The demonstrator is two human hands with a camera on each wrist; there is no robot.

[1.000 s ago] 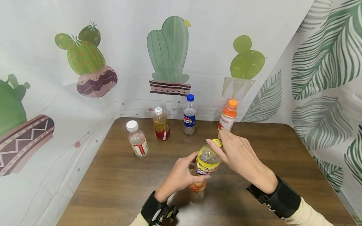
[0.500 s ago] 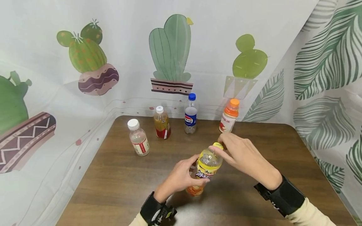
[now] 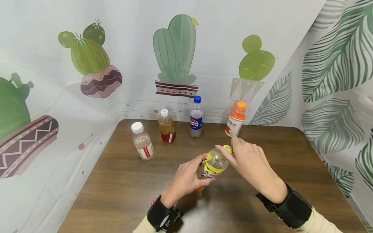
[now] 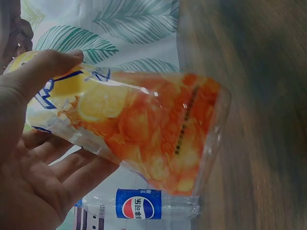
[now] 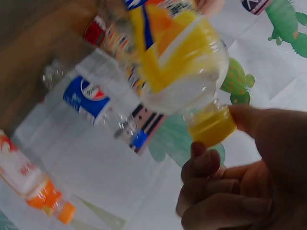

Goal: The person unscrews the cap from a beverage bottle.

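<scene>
The left hand grips a clear, yellow-and-orange-labelled plastic bottle, tilted over the brown wood-grained worktop. The right hand pinches the bottle's round yellow plastic cap.

Bottle with yellow cap, orange-yellow label

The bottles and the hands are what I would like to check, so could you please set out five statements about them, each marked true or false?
1. The left hand grips the yellow-capped bottle. True.
2. The right hand holds the blue-capped bottle. False: it pinches the yellow cap.
3. In the head view, the orange-capped bottle stands right of the blue-capped one. True.
4. The yellow-capped bottle is upright. False: it is tilted.
5. The leftmost bottle in the head view has a white cap. True.
</scene>
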